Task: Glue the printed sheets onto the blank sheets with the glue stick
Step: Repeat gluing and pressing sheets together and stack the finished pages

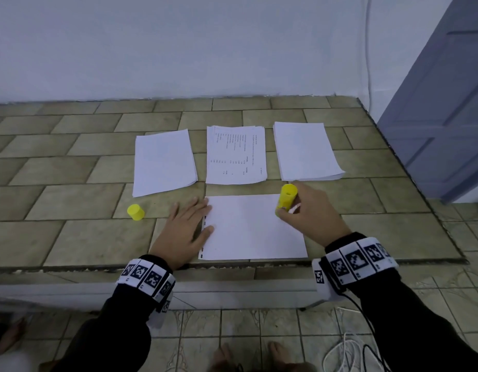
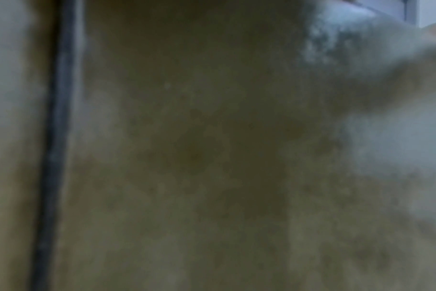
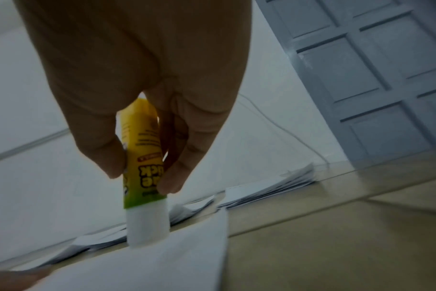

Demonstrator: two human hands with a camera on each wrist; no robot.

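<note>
**Gluing the top corner**

The glue stick (image 3: pixel 142 169) stood tip down on the sheet (image 1: pixel 248 229) at its far right corner, near the table's (image 1: pixel 71 200) front edge. The right hand (image 1: pixel 310 213) pinched it. The left hand (image 1: pixel 186 226) lay flat on the sheet's left edge. Best, I think, to rub gently along the edges and keep pressing so the paper stays put. The sheet showed only tiny marks at its left edge, so its print could not be read. The left wrist view was a blur.
</note>
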